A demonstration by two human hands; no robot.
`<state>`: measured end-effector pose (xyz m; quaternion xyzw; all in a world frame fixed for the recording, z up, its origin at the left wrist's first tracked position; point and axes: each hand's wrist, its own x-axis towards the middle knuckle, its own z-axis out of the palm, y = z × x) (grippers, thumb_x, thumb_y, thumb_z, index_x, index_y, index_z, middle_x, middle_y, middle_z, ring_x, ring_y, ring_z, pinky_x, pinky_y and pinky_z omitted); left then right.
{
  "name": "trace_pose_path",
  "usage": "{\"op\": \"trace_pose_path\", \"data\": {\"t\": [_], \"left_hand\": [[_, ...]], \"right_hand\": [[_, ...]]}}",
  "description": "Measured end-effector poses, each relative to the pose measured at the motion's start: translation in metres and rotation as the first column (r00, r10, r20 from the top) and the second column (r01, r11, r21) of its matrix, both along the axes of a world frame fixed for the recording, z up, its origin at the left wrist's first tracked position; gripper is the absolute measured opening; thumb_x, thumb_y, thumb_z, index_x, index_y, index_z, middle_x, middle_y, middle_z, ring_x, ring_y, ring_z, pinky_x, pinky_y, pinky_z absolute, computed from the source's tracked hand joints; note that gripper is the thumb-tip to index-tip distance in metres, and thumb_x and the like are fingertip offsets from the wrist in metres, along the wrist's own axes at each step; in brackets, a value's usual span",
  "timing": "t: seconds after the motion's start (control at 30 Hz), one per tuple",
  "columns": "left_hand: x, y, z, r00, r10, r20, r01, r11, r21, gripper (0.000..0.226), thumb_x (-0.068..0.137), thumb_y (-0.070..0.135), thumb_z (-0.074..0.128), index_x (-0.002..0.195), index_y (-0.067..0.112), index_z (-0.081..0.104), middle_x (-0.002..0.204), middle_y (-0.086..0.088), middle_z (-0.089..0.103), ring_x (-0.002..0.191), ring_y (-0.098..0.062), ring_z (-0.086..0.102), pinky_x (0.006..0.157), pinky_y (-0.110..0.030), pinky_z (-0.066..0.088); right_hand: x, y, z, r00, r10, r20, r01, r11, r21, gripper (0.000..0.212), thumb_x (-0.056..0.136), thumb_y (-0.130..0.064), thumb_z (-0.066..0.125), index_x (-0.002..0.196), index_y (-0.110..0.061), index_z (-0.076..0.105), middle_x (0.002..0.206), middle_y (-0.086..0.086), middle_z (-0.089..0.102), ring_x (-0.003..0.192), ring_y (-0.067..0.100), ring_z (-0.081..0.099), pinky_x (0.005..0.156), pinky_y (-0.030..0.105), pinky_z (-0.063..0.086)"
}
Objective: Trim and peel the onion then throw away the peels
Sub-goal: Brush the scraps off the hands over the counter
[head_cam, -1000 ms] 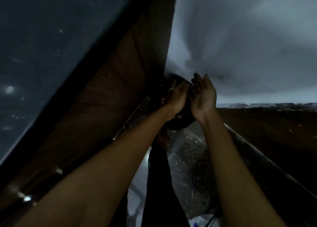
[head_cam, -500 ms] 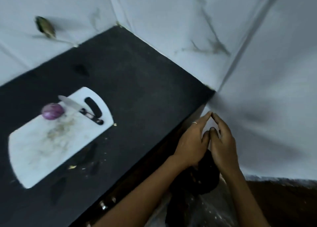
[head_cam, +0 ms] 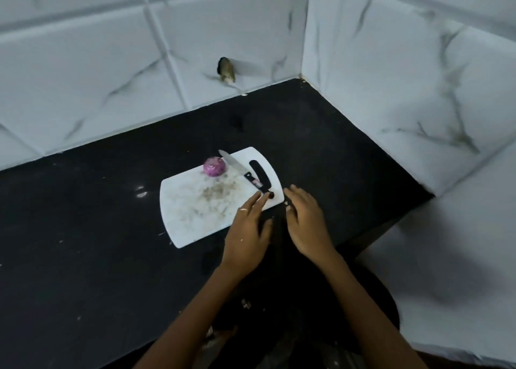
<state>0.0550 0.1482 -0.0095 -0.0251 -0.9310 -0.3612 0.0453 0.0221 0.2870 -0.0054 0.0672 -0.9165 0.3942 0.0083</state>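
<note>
A peeled purple onion (head_cam: 214, 166) rests at the far edge of the white cutting board (head_cam: 192, 212) on the black counter. A knife (head_cam: 243, 171) with a black handle lies on the board to the right of the onion, blade pointing away. My left hand (head_cam: 247, 233) hovers over the board's near right corner, fingers spread, a ring on one finger, holding nothing. My right hand (head_cam: 305, 223) is just off the board's right edge, above the counter, fingers apart and empty. Fine scraps dust the board's middle.
The black counter (head_cam: 97, 229) runs into a corner of white marbled tile walls (head_cam: 391, 75). A small dark hole or fitting (head_cam: 226, 69) marks the back wall. Small flecks lie on the counter. A dark shape sits below the counter edge between my arms.
The view swung up from the dark space below the counter to the counter top. Both hands rose from there, parted, and now hover by the cutting board.
</note>
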Motion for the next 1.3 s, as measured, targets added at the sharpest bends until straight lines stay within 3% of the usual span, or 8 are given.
{"op": "trace_pose_path", "data": {"t": [0.13,0.3,0.63,0.73,0.83,0.97,1.1,1.3], "left_hand": [[0.044,-0.027,-0.023,0.95,0.31,0.033,-0.31,0.951,0.004,0.051,0.093,0.025,0.053,0.142,0.019,0.039,0.152,0.001,0.032,0.141,-0.017,0.025,0.115,-0.04,0.028],[0.087,-0.024,-0.046,0.871,0.473,0.135,-0.457,0.879,-0.134,0.082,0.084,0.056,0.018,0.15,0.007,0.015,0.159,-0.01,0.015,0.148,-0.023,0.005,0.118,-0.036,-0.006],[0.067,-0.014,-0.06,0.942,0.289,0.17,-0.218,0.913,-0.344,0.071,0.091,0.043,0.019,0.148,0.0,0.017,0.157,-0.017,0.011,0.146,-0.036,0.0,0.118,-0.04,-0.004],[0.068,-0.021,-0.066,0.982,0.133,0.134,-0.074,0.924,-0.376,0.064,0.093,0.033,0.026,0.146,-0.003,0.024,0.154,-0.021,0.021,0.144,-0.036,0.017,0.116,-0.042,0.008],[0.068,-0.033,-0.06,0.99,0.06,0.129,-0.022,0.96,-0.279,0.068,0.09,0.039,0.01,0.15,0.007,0.012,0.159,-0.007,0.007,0.146,-0.017,-0.002,0.12,-0.032,-0.001],[0.066,-0.035,-0.052,0.976,0.199,0.094,-0.172,0.956,-0.238,0.073,0.087,0.043,0.006,0.15,0.007,0.019,0.158,-0.007,0.019,0.148,-0.017,0.008,0.118,-0.028,-0.003],[0.059,-0.024,-0.057,0.976,0.175,0.129,-0.132,0.95,-0.284,0.075,0.085,0.042,0.007,0.15,0.005,0.013,0.16,-0.01,0.012,0.148,-0.022,0.004,0.116,-0.029,-0.007],[0.056,-0.025,-0.059,0.991,-0.055,0.122,0.091,0.948,-0.306,0.072,0.087,0.039,0.01,0.151,0.007,0.007,0.16,-0.009,0.005,0.146,-0.016,-0.006,0.121,-0.034,-0.002]], "right_hand": [[-0.006,-0.013,-0.033,0.984,-0.068,0.165,0.029,0.973,0.229,0.049,0.098,-0.021,0.035,0.145,-0.01,0.026,0.157,0.01,0.017,0.145,0.024,0.011,0.118,0.039,0.011],[0.006,-0.03,-0.052,0.988,-0.099,0.118,0.044,0.915,0.402,0.056,0.099,-0.033,0.029,0.147,-0.005,0.018,0.158,0.011,0.009,0.147,0.024,0.0,0.118,0.042,-0.002],[0.044,-0.063,-0.057,0.983,0.172,0.063,-0.183,0.899,0.397,0.073,0.084,-0.039,0.0,0.146,-0.01,0.025,0.157,0.008,0.019,0.147,0.025,0.004,0.116,0.043,-0.006],[0.053,-0.076,-0.053,0.954,0.3,0.025,-0.299,0.939,0.17,0.062,0.088,-0.027,0.013,0.135,-0.006,0.046,0.145,0.012,0.043,0.141,0.023,0.029,0.118,0.037,0.008],[0.049,-0.071,-0.048,0.997,0.071,-0.034,-0.076,0.987,-0.145,0.043,0.084,-0.004,0.036,0.118,-0.002,0.062,0.123,0.015,0.063,0.123,0.025,0.053,0.109,0.042,0.038],[0.033,-0.06,-0.044,0.989,-0.143,-0.021,0.145,0.985,0.09,0.042,0.088,-0.003,0.041,0.128,-0.002,0.053,0.137,0.015,0.051,0.135,0.029,0.038,0.113,0.041,0.028],[0.033,-0.062,-0.052,0.999,0.015,0.035,-0.026,0.946,0.323,0.05,0.092,-0.009,0.039,0.142,-0.005,0.033,0.154,0.014,0.024,0.146,0.029,0.01,0.118,0.042,0.004],[0.033,-0.057,-0.049,1.0,-0.01,0.006,0.009,0.998,0.064,0.049,0.083,0.011,0.038,0.13,0.001,0.05,0.14,0.018,0.048,0.14,0.028,0.031,0.118,0.041,0.019]]}}
